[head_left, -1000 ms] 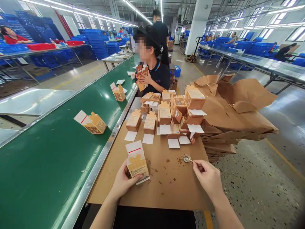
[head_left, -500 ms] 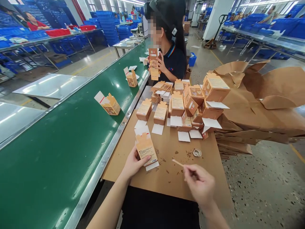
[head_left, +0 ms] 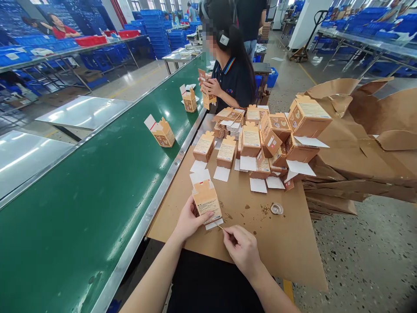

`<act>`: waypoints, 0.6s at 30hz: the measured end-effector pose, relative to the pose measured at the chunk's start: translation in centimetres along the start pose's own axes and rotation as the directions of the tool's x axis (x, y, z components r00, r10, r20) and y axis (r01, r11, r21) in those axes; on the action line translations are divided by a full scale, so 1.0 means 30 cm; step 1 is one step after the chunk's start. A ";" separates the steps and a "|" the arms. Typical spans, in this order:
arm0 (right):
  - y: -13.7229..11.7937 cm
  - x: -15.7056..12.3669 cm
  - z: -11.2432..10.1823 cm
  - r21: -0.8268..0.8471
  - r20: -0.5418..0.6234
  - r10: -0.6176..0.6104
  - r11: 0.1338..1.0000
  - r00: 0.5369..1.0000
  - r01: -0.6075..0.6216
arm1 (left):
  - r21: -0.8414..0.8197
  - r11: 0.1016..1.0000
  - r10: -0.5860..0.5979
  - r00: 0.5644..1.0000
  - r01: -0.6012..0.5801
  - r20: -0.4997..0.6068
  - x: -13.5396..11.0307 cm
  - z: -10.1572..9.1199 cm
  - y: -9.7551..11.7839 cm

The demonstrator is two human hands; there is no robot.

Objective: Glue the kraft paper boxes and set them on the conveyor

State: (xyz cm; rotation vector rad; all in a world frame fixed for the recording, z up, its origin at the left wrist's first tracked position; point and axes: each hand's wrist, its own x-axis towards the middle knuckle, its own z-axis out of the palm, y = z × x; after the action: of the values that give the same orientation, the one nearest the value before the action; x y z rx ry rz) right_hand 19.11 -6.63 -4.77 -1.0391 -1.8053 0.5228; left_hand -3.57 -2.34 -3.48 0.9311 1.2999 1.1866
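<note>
My left hand (head_left: pixel 189 219) is closed around a small orange carton (head_left: pixel 206 201), held upright on the brown cardboard sheet (head_left: pixel 286 248) with its white flap up. My right hand (head_left: pixel 243 252) pinches a thin wooden stick (head_left: pixel 220 226) whose tip touches the carton's lower flap. A small round metal dish (head_left: pixel 276 208) sits on the cardboard to the right, with dark specks around it. A heap of several folded orange cartons (head_left: pixel 260 139) with open white flaps stands further back.
A green conveyor belt (head_left: pixel 81 208) runs along the left, carrying two open cartons (head_left: pixel 162 131). A co-worker (head_left: pixel 233 74) sits ahead holding a carton. Crumpled brown paper sheets (head_left: pixel 365 143) pile up at the right. Blue crates and steel tables fill the background.
My right hand moved left from the metal dish with the stick and brought its tip to the bottom of the carton. My left hand kept hold of the carton.
</note>
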 end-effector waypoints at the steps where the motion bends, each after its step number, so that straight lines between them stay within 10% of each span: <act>1: -0.001 -0.001 0.001 -0.001 0.002 -0.007 1.000 1.000 0.007 | 0.005 1.000 0.000 1.000 0.000 0.001 0.002 -0.001 -0.006; 18: -0.075 -0.060 -0.218 0.046 -0.177 0.059 0.998 0.982 -0.052 | 0.425 0.904 0.059 0.998 -0.054 0.002 -0.094 -0.009 -0.057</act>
State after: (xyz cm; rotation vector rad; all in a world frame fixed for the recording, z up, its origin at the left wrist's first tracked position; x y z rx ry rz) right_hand 24.30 -9.93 -1.12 -1.0761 -1.6062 0.4832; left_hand -3.35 -5.46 -4.58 1.2841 1.5853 0.9652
